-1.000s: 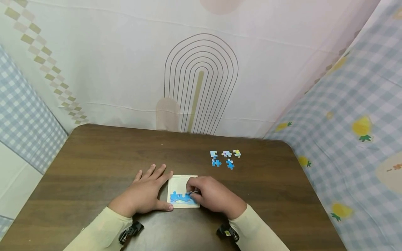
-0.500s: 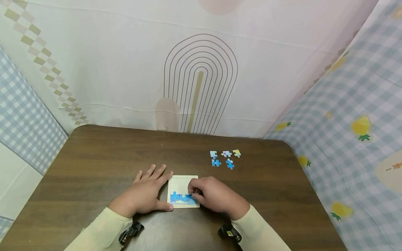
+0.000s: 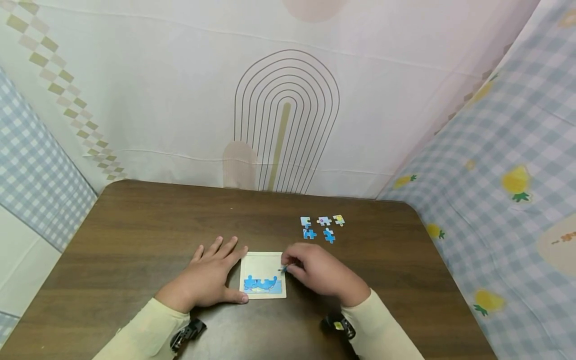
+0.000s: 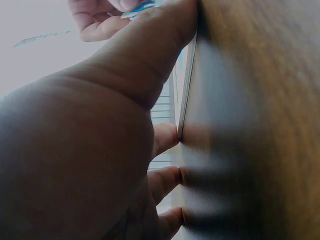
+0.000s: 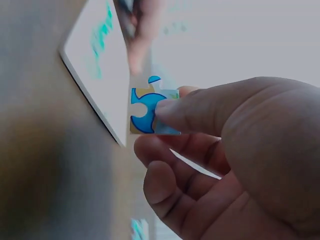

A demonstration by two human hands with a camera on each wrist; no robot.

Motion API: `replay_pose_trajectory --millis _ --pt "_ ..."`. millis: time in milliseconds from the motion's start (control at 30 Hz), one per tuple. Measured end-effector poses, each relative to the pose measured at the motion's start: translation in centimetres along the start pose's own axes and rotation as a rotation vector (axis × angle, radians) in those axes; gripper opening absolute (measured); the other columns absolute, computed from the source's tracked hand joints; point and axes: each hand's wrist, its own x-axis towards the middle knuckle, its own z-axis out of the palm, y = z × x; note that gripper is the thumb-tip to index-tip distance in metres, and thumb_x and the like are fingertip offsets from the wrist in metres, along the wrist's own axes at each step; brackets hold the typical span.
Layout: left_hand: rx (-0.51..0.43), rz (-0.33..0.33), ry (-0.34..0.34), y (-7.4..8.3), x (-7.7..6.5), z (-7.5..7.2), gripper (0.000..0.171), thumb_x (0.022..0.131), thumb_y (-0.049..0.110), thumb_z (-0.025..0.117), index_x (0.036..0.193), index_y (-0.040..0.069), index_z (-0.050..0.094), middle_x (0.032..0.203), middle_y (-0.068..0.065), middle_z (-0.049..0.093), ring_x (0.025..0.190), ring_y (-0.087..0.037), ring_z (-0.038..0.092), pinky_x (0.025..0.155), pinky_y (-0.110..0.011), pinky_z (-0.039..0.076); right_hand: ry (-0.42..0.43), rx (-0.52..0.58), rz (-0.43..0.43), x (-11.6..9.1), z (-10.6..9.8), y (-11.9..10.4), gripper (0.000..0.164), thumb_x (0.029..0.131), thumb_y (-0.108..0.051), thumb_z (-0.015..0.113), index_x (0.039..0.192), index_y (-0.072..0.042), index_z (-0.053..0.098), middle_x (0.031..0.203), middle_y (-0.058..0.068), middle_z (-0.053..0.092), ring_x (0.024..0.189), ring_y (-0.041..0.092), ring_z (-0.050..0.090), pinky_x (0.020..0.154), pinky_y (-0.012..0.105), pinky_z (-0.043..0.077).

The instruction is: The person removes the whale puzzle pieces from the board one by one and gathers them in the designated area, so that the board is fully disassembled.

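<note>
A square, pale puzzle board (image 3: 261, 261) with a raised rim lies on the brown table, with a joined strip of blue puzzle pieces (image 3: 263, 286) along its near side. My left hand (image 3: 208, 276) has its fingers spread on the table, the thumb and index fingertip at the board's left edge. Over the board's right edge, my right hand (image 3: 321, 270) pinches a puzzle piece (image 5: 146, 111) between thumb and fingers. In the right wrist view that piece is mostly blue with yellow and pale parts, held upright with a tab at its top.
Several loose puzzle pieces (image 3: 324, 220) lie on the table beyond the right hand, in two rough rows. A patterned white cloth (image 3: 189, 100) hangs behind the table's far edge, and a blue checked cloth (image 3: 477, 210) borders the right side.
My right hand has lifted off the blue strip and moved right and away from me with the piece, uncovering the strip's right end. The left hand has stayed in place.
</note>
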Motion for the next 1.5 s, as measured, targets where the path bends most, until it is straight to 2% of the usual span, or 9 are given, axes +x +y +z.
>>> replay_pose_trajectory --millis 200,467,633,800,1067,1500 --pt "-0.003 -0.003 -0.011 0.0 -0.1 0.0 0.12 0.083 0.078 0.087 0.179 0.027 0.035 0.19 -0.012 0.019 0.175 -0.05 0.011 0.131 -0.086 0.009 0.079 -0.011 0.098 -0.8 -3.0 3.0 0.014 0.107 -0.005 0.073 0.107 -0.019 0.077 0.1 -0.009 0.073 0.093 0.007 0.063 0.085 0.031 0.058" --pt "-0.006 -0.003 -0.017 0.1 0.0 -0.1 0.12 0.084 0.078 0.086 0.179 0.027 0.035 0.19 -0.012 0.019 0.175 -0.051 0.011 0.131 -0.086 0.009 0.099 -0.004 0.314 -2.0 -6.5 8.4 0.016 0.109 -0.005 0.066 0.112 -0.016 0.078 0.108 0.001 0.074 0.098 0.017 0.065 0.089 0.042 0.056" --pt "-0.005 -0.003 -0.014 0.0 0.0 -0.2 0.12 0.084 0.078 0.086 0.179 0.026 0.035 0.19 -0.013 0.019 0.175 -0.051 0.011 0.13 -0.086 0.009 0.099 -0.001 0.395 -2.2 -7.2 12.0 0.017 0.109 -0.008 0.063 0.111 -0.016 0.079 0.11 0.004 0.074 0.098 0.021 0.064 0.089 0.044 0.054" --pt "-0.006 0.002 -0.008 0.0 0.0 -0.1 0.12 0.084 0.078 0.086 0.179 0.026 0.035 0.19 -0.013 0.019 0.175 -0.051 0.011 0.13 -0.086 0.01 0.076 0.02 0.465 -2.0 -7.2 14.5 0.018 0.111 -0.01 0.062 0.11 -0.015 0.079 0.107 0.006 0.074 0.094 0.022 0.062 0.086 0.044 0.052" --pt "-0.006 0.002 -0.013 0.0 0.0 -0.1 0.12 0.084 0.078 0.085 0.18 0.027 0.034 0.19 -0.013 0.018 0.175 -0.051 0.01 0.131 -0.086 0.009 0.064 0.003 0.509 -1.8 -6.6 15.9 0.017 0.112 -0.01 0.064 0.112 -0.013 0.08 0.104 0.006 0.075 0.092 0.022 0.063 0.087 0.046 0.054" --pt "-0.003 0.001 -0.007 0.0 0.0 -0.1 0.12 0.084 0.078 0.086 0.18 0.027 0.034 0.19 -0.013 0.019 0.175 -0.051 0.011 0.131 -0.086 0.009 0.095 -0.032 0.546 -1.1 -5.9 15.6 0.007 0.107 -0.009 0.07 0.11 -0.01 0.076 0.099 0.006 0.073 0.09 0.022 0.064 0.087 0.046 0.055"
